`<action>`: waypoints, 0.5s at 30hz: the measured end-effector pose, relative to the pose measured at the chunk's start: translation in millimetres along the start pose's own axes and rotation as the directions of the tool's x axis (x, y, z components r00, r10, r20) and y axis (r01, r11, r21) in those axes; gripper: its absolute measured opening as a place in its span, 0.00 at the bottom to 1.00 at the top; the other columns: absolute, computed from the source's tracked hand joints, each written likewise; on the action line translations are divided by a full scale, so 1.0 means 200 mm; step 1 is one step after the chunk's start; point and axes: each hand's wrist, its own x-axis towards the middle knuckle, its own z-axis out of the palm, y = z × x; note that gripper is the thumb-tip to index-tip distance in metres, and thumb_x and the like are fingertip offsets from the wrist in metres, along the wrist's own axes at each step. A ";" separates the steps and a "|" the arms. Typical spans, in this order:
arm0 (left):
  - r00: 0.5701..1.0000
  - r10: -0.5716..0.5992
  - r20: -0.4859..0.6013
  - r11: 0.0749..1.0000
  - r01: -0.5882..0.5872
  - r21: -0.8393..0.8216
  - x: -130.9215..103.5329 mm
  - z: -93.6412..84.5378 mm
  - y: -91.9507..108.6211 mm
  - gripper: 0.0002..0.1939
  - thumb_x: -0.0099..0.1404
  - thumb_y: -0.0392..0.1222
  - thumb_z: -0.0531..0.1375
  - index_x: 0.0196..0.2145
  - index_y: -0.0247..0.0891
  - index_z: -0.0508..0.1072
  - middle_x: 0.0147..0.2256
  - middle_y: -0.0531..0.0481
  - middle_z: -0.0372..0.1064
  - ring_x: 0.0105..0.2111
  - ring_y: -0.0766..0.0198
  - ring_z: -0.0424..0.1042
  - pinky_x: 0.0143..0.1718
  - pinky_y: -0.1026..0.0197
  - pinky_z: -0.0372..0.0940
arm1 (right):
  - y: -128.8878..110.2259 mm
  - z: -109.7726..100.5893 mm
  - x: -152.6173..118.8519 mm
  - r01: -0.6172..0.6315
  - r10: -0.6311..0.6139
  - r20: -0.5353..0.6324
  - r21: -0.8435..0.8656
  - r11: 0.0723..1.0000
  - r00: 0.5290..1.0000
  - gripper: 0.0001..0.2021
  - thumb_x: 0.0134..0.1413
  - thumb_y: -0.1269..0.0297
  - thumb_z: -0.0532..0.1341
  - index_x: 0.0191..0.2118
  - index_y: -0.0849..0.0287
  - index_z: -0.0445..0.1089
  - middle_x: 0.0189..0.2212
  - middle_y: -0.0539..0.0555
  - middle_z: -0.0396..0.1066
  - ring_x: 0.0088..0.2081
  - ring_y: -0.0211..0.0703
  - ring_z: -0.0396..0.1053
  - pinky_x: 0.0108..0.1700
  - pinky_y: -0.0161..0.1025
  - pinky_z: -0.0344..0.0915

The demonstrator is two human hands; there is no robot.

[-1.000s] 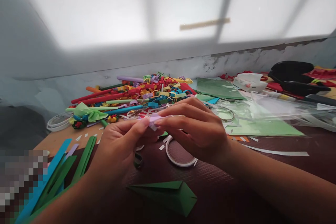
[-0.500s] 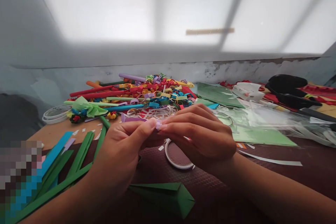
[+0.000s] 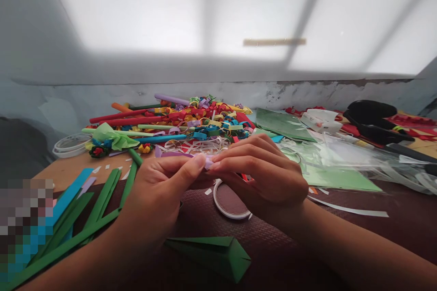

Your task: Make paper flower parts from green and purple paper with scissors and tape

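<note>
Between my two hands is a small piece of light purple paper [image 3: 208, 162], mostly hidden by the fingertips. My left hand [image 3: 167, 184] pinches it between thumb and forefinger, and a darker purple strip [image 3: 175, 154] shows just behind that hand. From the right, the fingertips of my right hand [image 3: 261, 175] press on the same paper, with the other fingers bent over. Below the hands lies a folded green paper cone [image 3: 218, 254]. A white roll of tape [image 3: 232, 213] rests flat on the dark table, partly covered by my right hand.
A heap of colourful paper chains and rolled paper sticks [image 3: 191, 120] lies at the back. Green strips [image 3: 102, 198] and a blue strip [image 3: 73, 195] are at the left, near more tape rolls [image 3: 71, 145]. Light green sheets [image 3: 341, 177], a tissue pack [image 3: 321, 119] and a black case [image 3: 370, 118] lie right.
Both hands stay pinched on the light purple paper, with only slight finger movement. The whole view has shifted slightly.
</note>
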 end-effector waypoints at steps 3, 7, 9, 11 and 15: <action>0.998 0.058 0.019 0.998 -0.059 0.039 -0.01 0.00 0.00 0.11 0.63 0.51 0.66 0.33 0.42 0.84 0.34 0.46 0.82 0.37 0.54 0.81 0.43 0.55 0.76 | -0.02 0.01 0.00 -0.108 0.109 -0.009 0.081 0.991 0.994 0.07 0.55 0.72 0.70 0.36 0.53 0.76 0.33 0.48 0.81 0.33 0.41 0.78 0.39 0.42 0.70; 0.986 0.163 -0.016 0.987 -0.163 -0.005 -0.02 0.02 0.00 0.04 0.58 0.42 0.71 0.33 0.46 0.83 0.35 0.51 0.82 0.37 0.60 0.81 0.39 0.64 0.75 | -0.05 0.02 0.01 -0.415 0.450 -0.075 0.277 0.867 0.890 0.06 0.53 0.70 0.72 0.34 0.52 0.77 0.29 0.45 0.80 0.30 0.38 0.77 0.34 0.36 0.73; 0.977 0.208 -0.048 0.977 -0.206 0.050 -0.02 0.04 0.01 0.04 0.57 0.40 0.71 0.32 0.46 0.83 0.35 0.52 0.82 0.37 0.61 0.81 0.40 0.65 0.75 | -0.06 0.03 0.01 -0.443 0.494 -0.078 0.335 0.831 0.866 0.06 0.52 0.70 0.72 0.34 0.51 0.78 0.28 0.44 0.80 0.29 0.37 0.77 0.32 0.35 0.74; 0.967 0.245 -0.078 0.963 -0.233 0.133 -0.02 0.05 0.02 0.02 0.57 0.40 0.71 0.30 0.46 0.83 0.33 0.52 0.82 0.34 0.61 0.81 0.38 0.65 0.75 | -0.06 0.03 0.01 -0.443 0.490 -0.065 0.337 0.831 0.869 0.07 0.52 0.71 0.71 0.34 0.50 0.79 0.28 0.45 0.80 0.28 0.38 0.78 0.31 0.35 0.75; 0.948 0.293 -0.127 0.940 -0.261 0.220 -0.02 0.05 0.02 0.02 0.57 0.41 0.71 0.29 0.48 0.83 0.30 0.54 0.81 0.32 0.61 0.80 0.35 0.65 0.74 | -0.06 0.02 0.01 -0.431 0.458 -0.029 0.291 0.854 0.888 0.08 0.54 0.73 0.69 0.35 0.51 0.80 0.31 0.46 0.82 0.30 0.40 0.79 0.33 0.36 0.78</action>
